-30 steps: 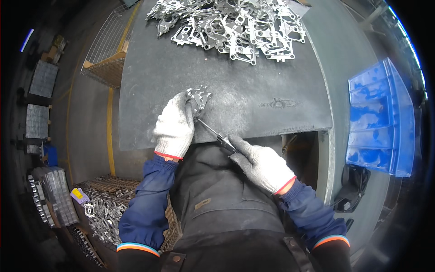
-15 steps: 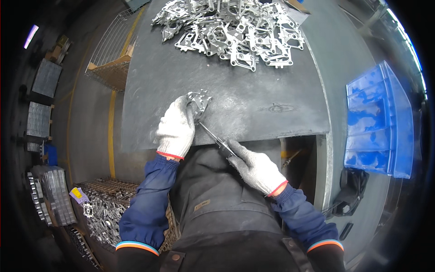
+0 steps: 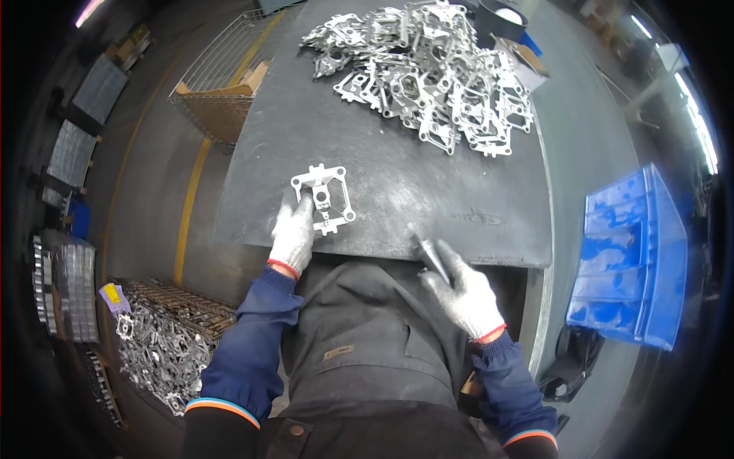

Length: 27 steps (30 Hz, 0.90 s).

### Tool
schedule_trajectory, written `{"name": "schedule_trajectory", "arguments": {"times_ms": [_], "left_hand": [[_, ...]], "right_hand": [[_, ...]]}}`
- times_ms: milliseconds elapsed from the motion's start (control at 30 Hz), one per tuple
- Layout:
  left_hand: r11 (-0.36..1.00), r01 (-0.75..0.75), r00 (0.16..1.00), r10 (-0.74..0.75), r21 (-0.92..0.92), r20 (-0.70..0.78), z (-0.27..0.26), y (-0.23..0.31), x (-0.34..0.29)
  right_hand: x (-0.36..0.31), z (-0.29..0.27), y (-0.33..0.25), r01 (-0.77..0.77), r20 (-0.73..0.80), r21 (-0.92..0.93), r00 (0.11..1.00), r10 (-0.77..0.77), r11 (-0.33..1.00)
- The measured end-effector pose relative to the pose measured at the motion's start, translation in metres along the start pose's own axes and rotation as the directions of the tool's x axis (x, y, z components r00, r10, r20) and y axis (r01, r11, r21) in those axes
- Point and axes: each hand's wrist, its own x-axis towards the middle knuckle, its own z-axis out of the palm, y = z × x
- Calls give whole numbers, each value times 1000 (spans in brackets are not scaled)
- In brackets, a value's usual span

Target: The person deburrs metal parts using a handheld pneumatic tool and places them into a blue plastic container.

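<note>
My left hand, in a white knit glove with a red cuff edge, grips the left side of a silvery cast metal bracket. The bracket is an open frame with round corner holes and a crosspiece, held face up over the near left part of the dark table. In my right hand, gloved alike, is a slim hand tool with a dark handle. Its thin tip is smeared by motion and points up and left, apart from the bracket. Both hands are closed around what they hold.
A heap of similar metal brackets covers the table's far side, next to a black bucket. At right stands a blue plastic bin. On the left are a wire basket and a mesh crate full of metal parts.
The bracket has been turned so its full frame faces up. My right hand and the tool have moved right and down, away from the bracket. The whole view has shifted.
</note>
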Motion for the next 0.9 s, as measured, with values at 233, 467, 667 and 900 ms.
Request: {"name": "schedule_trajectory", "arguments": {"times_ms": [233,467,667,900], "left_hand": [[757,389,920,-283,-525,272,-5,7,-48],[577,554,825,-281,-600,491,-8,-2,-57],[-183,878,410,-185,-442,893,-7,-9,-57],[41,932,359,-229,-359,905,8,-12,-66]], "right_hand": [[74,-11,19,234,-105,-520,937,-333,822],[95,-9,31,220,-45,-741,927,-373,635],[64,-1,19,199,-184,-744,857,-481,638],[25,13,-35,331,-16,-30,943,-331,943]]}}
